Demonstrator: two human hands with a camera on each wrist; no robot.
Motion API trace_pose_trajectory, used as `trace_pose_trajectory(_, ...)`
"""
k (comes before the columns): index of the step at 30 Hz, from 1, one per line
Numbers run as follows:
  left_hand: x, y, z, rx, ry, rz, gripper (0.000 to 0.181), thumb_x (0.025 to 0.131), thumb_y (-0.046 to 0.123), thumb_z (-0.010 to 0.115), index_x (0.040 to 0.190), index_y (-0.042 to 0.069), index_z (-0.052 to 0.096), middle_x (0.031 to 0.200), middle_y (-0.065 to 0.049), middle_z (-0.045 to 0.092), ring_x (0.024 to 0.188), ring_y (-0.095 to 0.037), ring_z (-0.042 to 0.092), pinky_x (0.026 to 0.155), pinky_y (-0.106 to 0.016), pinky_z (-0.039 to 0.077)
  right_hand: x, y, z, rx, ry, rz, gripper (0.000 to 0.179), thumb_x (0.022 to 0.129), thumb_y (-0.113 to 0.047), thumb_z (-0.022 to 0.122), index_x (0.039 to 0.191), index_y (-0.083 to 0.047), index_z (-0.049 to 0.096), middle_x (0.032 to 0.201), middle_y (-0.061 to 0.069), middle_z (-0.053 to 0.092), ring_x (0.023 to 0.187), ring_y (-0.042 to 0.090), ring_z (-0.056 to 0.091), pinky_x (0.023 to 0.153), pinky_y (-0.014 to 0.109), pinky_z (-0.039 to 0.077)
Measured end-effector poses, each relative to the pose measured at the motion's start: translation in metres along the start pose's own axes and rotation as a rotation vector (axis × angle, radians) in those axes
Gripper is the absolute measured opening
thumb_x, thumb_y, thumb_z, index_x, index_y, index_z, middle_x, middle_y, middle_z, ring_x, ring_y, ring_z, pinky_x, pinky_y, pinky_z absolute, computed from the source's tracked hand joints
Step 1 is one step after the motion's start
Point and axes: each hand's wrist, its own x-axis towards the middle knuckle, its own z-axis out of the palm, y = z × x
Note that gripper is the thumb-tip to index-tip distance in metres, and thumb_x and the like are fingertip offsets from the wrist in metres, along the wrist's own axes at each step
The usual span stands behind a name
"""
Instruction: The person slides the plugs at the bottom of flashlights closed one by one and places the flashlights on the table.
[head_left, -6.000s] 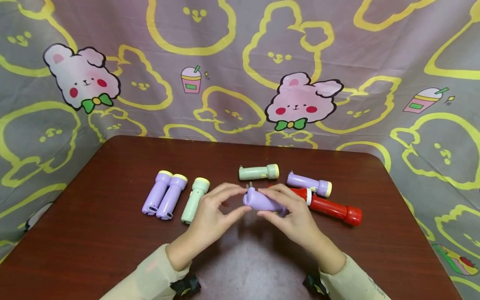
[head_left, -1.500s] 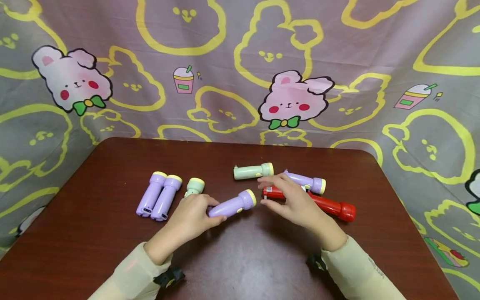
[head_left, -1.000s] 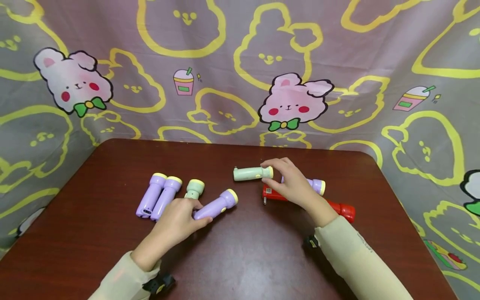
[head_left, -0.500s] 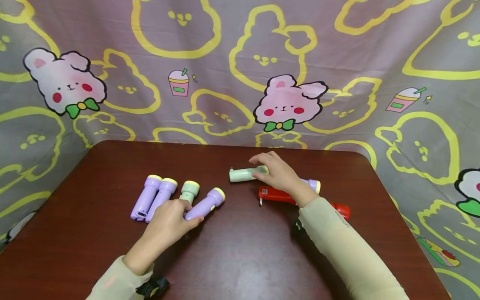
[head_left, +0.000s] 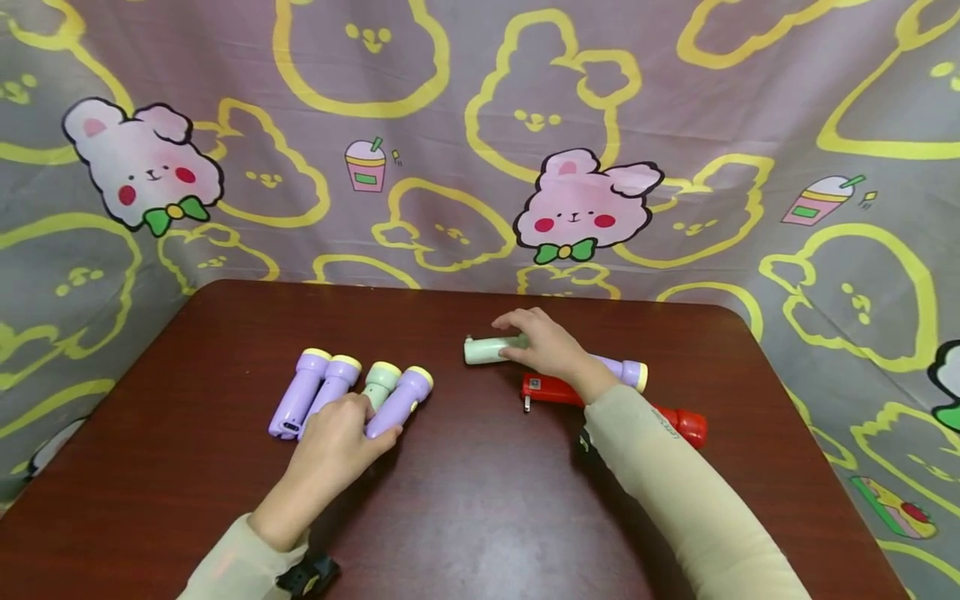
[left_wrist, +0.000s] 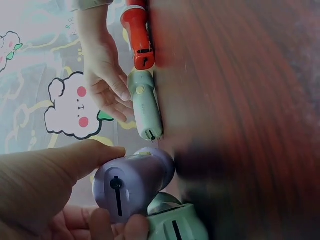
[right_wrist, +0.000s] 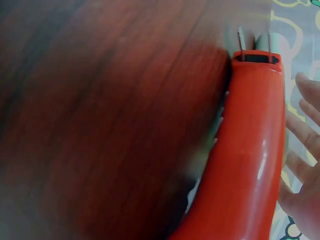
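Observation:
My left hand (head_left: 330, 450) holds a purple flashlight (head_left: 400, 404) with a yellow rim, thumb on its near side. It lies slanted right beside a pale green flashlight (head_left: 382, 382). In the left wrist view, the end of the held purple flashlight (left_wrist: 135, 182) shows a dark slot and no prongs. At the back, my right hand (head_left: 551, 346) is over the head end of another green flashlight (head_left: 487, 351), covering that end. The left wrist view shows its loose fingers close above this green flashlight (left_wrist: 145, 107), whose tail has small metal prongs.
Two purple flashlights (head_left: 300, 392) lie side by side at the left. Under the right forearm are red flashlights (head_left: 551, 388), one with metal prongs out, and a purple flashlight (head_left: 630, 373). A patterned curtain (head_left: 450, 100) hangs behind the brown table (head_left: 480, 517).
Both hands held the purple flashlight, its prongs out, six seconds ago. My left hand has since brought it left beside the green one; my right hand has moved to the back green flashlight.

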Motion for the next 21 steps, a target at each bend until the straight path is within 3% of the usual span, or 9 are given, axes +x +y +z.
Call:
trace_pose_trajectory(5, 0.001, -0.002, 0.001, 0.007, 0.023, -0.003, 0.039, 0.071, 0.025, 0.081, 0.059, 0.012, 0.046, 0.058, -0.003, 0.046, 0.051, -0.021, 0.042, 0.047, -0.033, 0.032, 0.001, 0.002, 0.005, 0.011, 0.003, 0.038, 0.043, 0.089, -0.024, 0.075, 0.128, -0.011, 0.063, 0.127, 0.006, 0.065, 0.119, 0.026, 0.051, 0.102, 0.046, 0.046)
trace_pose_trajectory(14, 0.004, -0.004, -0.002, 0.03, -0.088, -0.051, 0.036, 0.076, 0.021, 0.075, 0.058, 0.011, 0.046, 0.058, -0.003, 0.045, 0.052, -0.02, 0.041, 0.049, -0.035, 0.035, 0.001, 0.01, 0.013, -0.008, -0.015, 0.083, 0.044, 0.088, -0.024, 0.076, 0.13, -0.014, 0.063, 0.13, 0.006, 0.064, 0.118, 0.027, 0.051, 0.1, 0.046, 0.046)
trace_pose_trajectory(21, 0.003, -0.005, -0.003, 0.025, -0.08, -0.029, 0.035, 0.076, 0.021, 0.075, 0.059, 0.011, 0.046, 0.058, -0.003, 0.043, 0.052, -0.019, 0.038, 0.049, -0.033, 0.032, 0.001, 0.009, 0.015, -0.006, -0.042, 0.095, 0.046, 0.089, -0.022, 0.076, 0.131, -0.013, 0.062, 0.131, 0.008, 0.063, 0.117, 0.029, 0.051, 0.102, 0.046, 0.045)
